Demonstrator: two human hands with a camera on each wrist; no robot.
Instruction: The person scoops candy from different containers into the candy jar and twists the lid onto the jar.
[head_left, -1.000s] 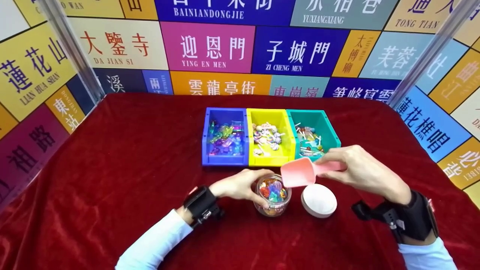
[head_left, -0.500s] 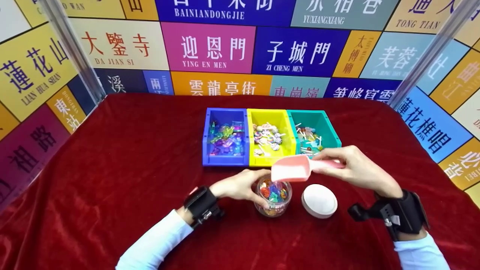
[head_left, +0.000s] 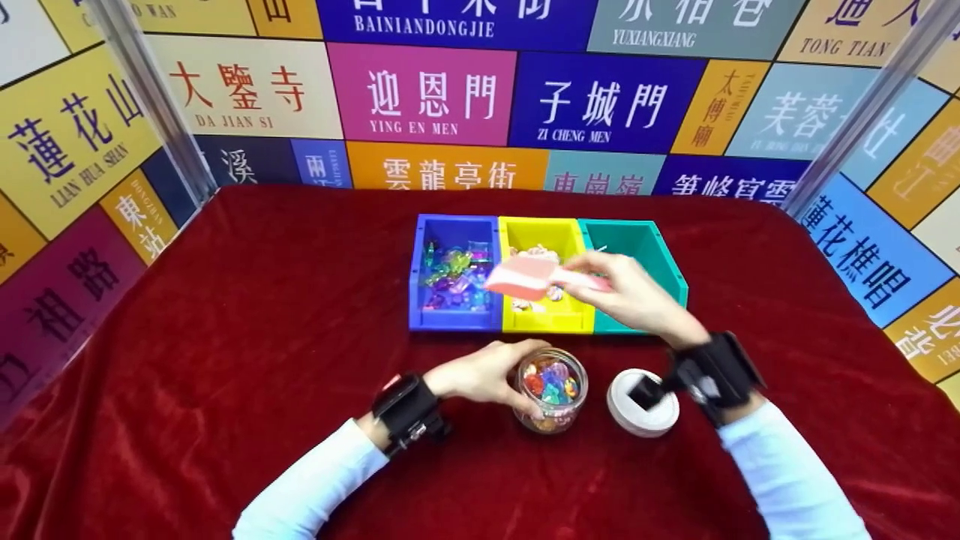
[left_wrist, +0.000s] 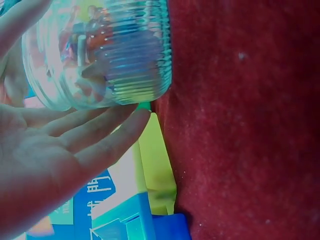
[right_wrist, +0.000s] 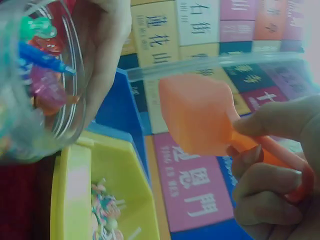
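My left hand (head_left: 480,373) grips the side of a clear glass jar (head_left: 553,416) filled with colourful translucent trinkets. In the left wrist view, the ribbed jar wall (left_wrist: 135,50) lies between thumb and fingers. A pink scoop (head_left: 519,279) is in my right hand (head_left: 634,292), its handle held by thumb and curled fingers. The scoop's blade hangs above the border of the blue bin (head_left: 455,322) and the yellow bin (head_left: 551,321). The right wrist view shows the blade (right_wrist: 195,117) above the bins. My right hand hides much of the teal bin (head_left: 641,244) and its contents.
The three bins stand joined in a row behind the jar. Gem-like pieces (head_left: 454,281) lie in the blue one, swirled mini lollipops (right_wrist: 104,212) in the yellow. A white lid (head_left: 645,425) lies right of the jar on the red cloth (head_left: 300,300). Printed panels wall the back.
My right hand carries the scoop from above the jar up and away, over the blue and yellow bins. The left hand stays on the jar.
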